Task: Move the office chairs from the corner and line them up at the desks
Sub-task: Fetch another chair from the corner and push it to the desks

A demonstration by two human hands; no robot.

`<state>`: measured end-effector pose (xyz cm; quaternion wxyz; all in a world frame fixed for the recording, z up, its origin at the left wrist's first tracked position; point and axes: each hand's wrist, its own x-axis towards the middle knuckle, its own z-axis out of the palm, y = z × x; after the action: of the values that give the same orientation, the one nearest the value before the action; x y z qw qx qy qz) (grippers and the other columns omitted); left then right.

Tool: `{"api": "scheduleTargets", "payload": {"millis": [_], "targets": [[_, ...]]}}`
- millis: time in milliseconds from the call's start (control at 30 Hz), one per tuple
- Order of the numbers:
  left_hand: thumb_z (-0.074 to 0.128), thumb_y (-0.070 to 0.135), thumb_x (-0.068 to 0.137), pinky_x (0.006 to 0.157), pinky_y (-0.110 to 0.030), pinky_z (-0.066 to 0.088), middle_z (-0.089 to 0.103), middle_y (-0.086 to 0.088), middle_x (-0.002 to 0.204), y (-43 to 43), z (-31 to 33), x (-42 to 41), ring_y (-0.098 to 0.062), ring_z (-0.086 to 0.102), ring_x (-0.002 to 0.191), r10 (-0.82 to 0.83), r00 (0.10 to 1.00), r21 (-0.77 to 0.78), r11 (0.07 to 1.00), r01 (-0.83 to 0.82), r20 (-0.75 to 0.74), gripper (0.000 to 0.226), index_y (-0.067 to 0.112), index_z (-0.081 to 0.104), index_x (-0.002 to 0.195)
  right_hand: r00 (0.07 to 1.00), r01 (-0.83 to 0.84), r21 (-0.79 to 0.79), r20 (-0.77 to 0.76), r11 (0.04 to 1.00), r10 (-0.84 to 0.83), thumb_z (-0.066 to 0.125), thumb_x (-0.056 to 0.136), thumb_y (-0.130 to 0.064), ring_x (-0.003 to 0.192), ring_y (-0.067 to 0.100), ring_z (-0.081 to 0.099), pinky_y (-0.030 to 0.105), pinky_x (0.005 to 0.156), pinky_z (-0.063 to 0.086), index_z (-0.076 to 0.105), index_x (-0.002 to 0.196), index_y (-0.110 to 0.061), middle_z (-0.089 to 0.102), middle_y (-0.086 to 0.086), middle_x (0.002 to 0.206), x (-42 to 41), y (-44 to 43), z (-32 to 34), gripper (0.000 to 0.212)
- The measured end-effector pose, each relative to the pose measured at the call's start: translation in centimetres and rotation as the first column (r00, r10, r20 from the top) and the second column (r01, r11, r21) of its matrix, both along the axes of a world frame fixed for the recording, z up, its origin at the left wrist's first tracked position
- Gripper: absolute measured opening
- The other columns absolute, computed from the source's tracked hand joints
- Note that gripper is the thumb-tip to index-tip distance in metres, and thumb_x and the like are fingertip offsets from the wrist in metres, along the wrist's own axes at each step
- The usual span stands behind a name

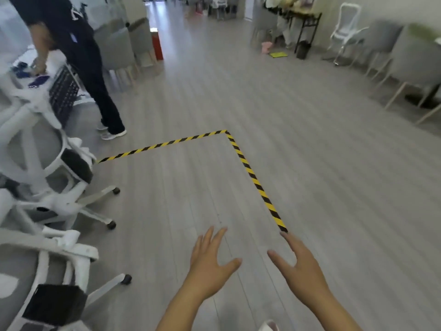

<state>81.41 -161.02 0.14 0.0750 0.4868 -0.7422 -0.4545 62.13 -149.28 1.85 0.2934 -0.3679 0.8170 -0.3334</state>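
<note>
Left hand (210,261): spread wide, fingers straight, nothing held; raised over the near floor (310,139).
Right hand (301,266): equally wide, thumb splayed, nothing held; forefinger tip overlaps the near end of the tape in view, contact not determinable.
Office chairs (47,177): white frames, dark arm pads, castor bases; crowded together at near left with bases interleaved, well apart from both hands. Judged packed tightly to save floor space.
Hazard tape (250,173): yellow-black L on the floor, from the chair cluster rightward to a corner, then back toward the right hand; judged to mark a zone boundary.
Other person (78,48): far left, dark clothing, bent over a white surface; whether a desk, cannot tell.
Step in hand: judged between grips, both hands free and ready to seize a chair.
Next move: turn left, grip the outermost backrest, roll clear; outermost first, since the bases interlock.
Risk: castors snagging neighbouring legs.
</note>
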Motion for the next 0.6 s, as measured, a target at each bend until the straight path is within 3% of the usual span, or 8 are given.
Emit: {"api": "scheduleTargets", "payload": {"millis": [67,167,300,433,600], "targets": [[0.061,0.060,0.084,0.122,-0.042,0.004,-0.008,0.021,0.160,-0.3,0.7,-5.1,-0.011,-0.013,0.149,-0.110,0.993,-0.016,0.994,0.110,0.035,0.080,0.053,0.014,0.148,0.998,0.057,-0.043,-0.010,0.997,-0.057,0.058,0.078,-0.069,0.131,0.003,0.039,0.040,0.110,0.035,0.045,0.129,-0.048,0.043,-0.028,0.137,-3.9,0.9,0.6,0.057],[0.060,0.059,0.084,0.122,-0.041,0.004,-0.007,0.019,0.161,-0.4,1.4,-13.3,-0.013,-0.012,0.149,-0.247,0.967,-0.079,0.965,0.251,0.053,0.078,0.053,0.014,0.147,0.988,0.147,-0.091,-0.040,0.985,-0.151,0.061,0.084,-0.058,0.128,0.001,0.036,0.033,0.107,0.030,0.043,0.123,-0.054,0.040,-0.040,0.125,-10.1,2.8,1.3,0.043],[0.060,0.060,0.084,0.122,-0.041,0.006,-0.005,0.016,0.162,0.6,1.6,-23.5,-0.015,-0.009,0.150,-0.400,0.914,-0.161,0.900,0.405,0.067,0.078,0.056,0.013,0.146,0.948,0.305,-0.040,-0.080,0.952,-0.307,0.054,0.086,-0.063,0.145,0.010,0.019,0.043,0.117,0.021,0.031,0.146,-0.038,0.028,-0.019,0.152,-17.7,6.4,0.8,0.069],[0.059,0.060,0.084,0.121,-0.040,0.005,-0.009,0.020,0.160,3.6,1.5,-32.2,-0.015,-0.012,0.149,-0.604,0.791,-0.162,0.775,0.611,0.095,0.078,0.057,0.012,0.146,0.877,0.471,-0.040,-0.094,0.881,-0.472,0.049,0.085,-0.067,0.146,0.012,0.015,0.043,0.118,0.019,0.028,0.147,-0.039,0.025,-0.015,0.156,-23.1,11.2,-0.1,0.072],[0.060,0.057,0.085,0.121,-0.044,0.005,-0.009,0.018,0.161,8.2,0.2,-43.8,-0.017,-0.013,0.149,-0.786,0.601,-0.127,0.587,0.799,0.148,0.079,0.053,0.013,0.148,0.713,0.699,0.036,-0.116,0.714,-0.692,0.046,0.084,-0.069,0.148,0.015,0.009,0.042,0.119,0.015,0.025,0.147,-0.041,0.020,-0.008,0.159,-28.2,18.1,-1.9,0.072]]}}
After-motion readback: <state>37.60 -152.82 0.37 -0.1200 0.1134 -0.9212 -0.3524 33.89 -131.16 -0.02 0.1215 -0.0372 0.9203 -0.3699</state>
